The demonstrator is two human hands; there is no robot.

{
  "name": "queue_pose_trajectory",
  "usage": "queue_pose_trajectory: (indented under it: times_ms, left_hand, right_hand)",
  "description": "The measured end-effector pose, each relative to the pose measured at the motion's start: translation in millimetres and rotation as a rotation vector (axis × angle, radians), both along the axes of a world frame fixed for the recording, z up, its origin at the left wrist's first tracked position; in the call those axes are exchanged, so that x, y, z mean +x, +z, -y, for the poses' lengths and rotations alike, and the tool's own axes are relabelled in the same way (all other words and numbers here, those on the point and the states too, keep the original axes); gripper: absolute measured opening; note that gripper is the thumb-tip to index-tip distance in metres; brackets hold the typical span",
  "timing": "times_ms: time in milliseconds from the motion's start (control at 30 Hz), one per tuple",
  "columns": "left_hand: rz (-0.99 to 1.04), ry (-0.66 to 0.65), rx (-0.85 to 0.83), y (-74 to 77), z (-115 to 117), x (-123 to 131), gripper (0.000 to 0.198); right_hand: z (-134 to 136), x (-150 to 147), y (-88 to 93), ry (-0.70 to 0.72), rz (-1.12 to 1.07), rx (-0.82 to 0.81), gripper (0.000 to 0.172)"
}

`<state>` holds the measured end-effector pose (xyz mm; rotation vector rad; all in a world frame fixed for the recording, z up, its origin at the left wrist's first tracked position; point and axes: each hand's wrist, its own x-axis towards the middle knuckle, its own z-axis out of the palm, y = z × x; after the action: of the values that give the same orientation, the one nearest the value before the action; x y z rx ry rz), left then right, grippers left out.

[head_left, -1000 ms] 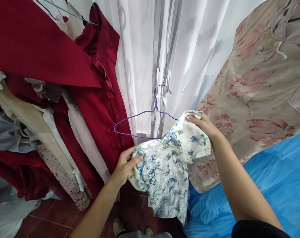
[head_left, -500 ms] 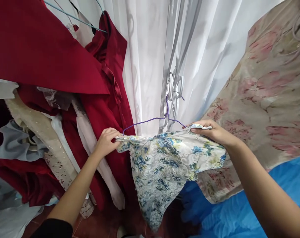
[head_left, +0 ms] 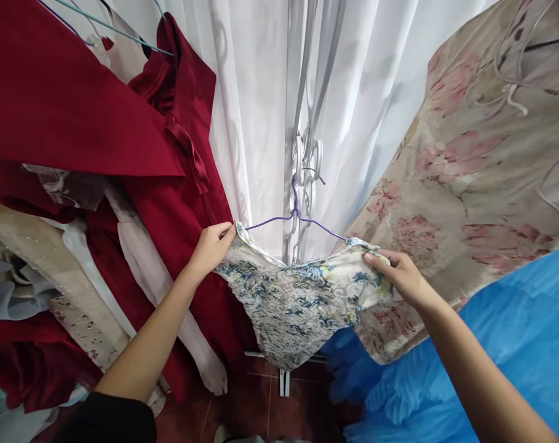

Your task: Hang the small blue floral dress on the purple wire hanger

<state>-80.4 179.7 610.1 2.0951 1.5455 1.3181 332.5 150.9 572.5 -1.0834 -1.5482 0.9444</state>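
Note:
A white floral blouse point(head_left: 302, 301) with blue and yellow flowers hangs on a purple wire hanger point(head_left: 296, 206). The hanger's hook catches on a white ring-shaped part of a stand point(head_left: 307, 160). My left hand point(head_left: 212, 249) is closed on the blouse's left shoulder edge, close to the hanger's left end. At the other side my right hand point(head_left: 401, 274) pinches the right sleeve between thumb and fingers. Both hanger ends go under the blouse's shoulders, and the neckline dips between them.
Dark red dresses point(head_left: 196, 135) and pale garments hang on the left. To the right are a beige dress with pink flowers point(head_left: 463, 160) and blue ruffled fabric point(head_left: 491, 326). White curtains point(head_left: 256, 111) hang behind the stand. Reddish tiles point(head_left: 256, 400) cover the floor.
My left hand has raised the left shoulder onto the hanger's end. My right hand has shifted outward and down along the sleeve. The neckline now lies spread, and the view has moved slightly.

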Motion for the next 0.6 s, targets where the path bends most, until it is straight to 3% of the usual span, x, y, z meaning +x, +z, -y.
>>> queue_pose_trajectory:
  times_ms: [67,133,233,333,400,467,533,600]
  left_hand:
    - [0.026,-0.022,0.075,7.2,9,11,0.040]
    - [0.051,-0.012,0.147,16.7,18,24,0.041]
    - [0.067,0.019,0.251,28.9,29,38,0.038]
    - [0.008,0.110,0.281,27.2,30,39,0.034]
    - [0.028,0.192,0.252,14.3,25,33,0.040]
    - [0.186,0.229,0.185,-5.8,20,29,0.047]
    - [0.421,0.227,0.123,-27.7,18,32,0.049]
    - [0.648,0.225,0.120,-45.2,19,47,0.050]
  right_hand:
    - [5,7,-5.4,-0.127,-0.036,0.094,0.042]
    - [7,9,3.0,-0.220,-0.105,0.189,0.048]
    - [6,-1,32.1,-0.270,-0.240,0.233,0.041]
    - [19,-27,58.9,-0.204,-0.244,0.222,0.035]
    - [40,-46,67.1,-0.018,-0.108,0.258,0.035]
    - [65,-62,65.6,0.345,0.099,0.306,0.032]
    - [83,-71,54.0,0.678,0.244,0.324,0.031]
    - [88,-73,32.5,0.768,0.272,0.299,0.037]
